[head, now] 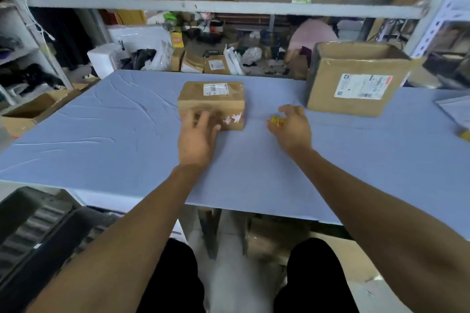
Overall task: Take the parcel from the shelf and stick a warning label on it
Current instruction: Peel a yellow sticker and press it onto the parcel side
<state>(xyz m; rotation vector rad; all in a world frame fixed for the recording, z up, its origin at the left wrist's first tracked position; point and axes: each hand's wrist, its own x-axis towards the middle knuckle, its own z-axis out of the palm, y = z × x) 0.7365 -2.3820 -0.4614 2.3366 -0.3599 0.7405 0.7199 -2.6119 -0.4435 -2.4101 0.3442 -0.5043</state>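
Observation:
A small brown cardboard parcel [212,99] with a white shipping label on top and torn white sticker scraps on its near face sits mid-table on the blue-grey tabletop [114,134]. My left hand [197,138] rests against the parcel's near face, fingers spread and blurred. My right hand [292,127] hovers to the right of the parcel, apart from it, pinching a small yellow label [276,121] between the fingertips.
A larger open cardboard box [356,79] with a white label stands at the back right of the table. A metal shelf [229,6] carrying boxes runs behind. Clutter and small parcels lie beyond the far edge. A yellow item [465,134] shows at the right edge.

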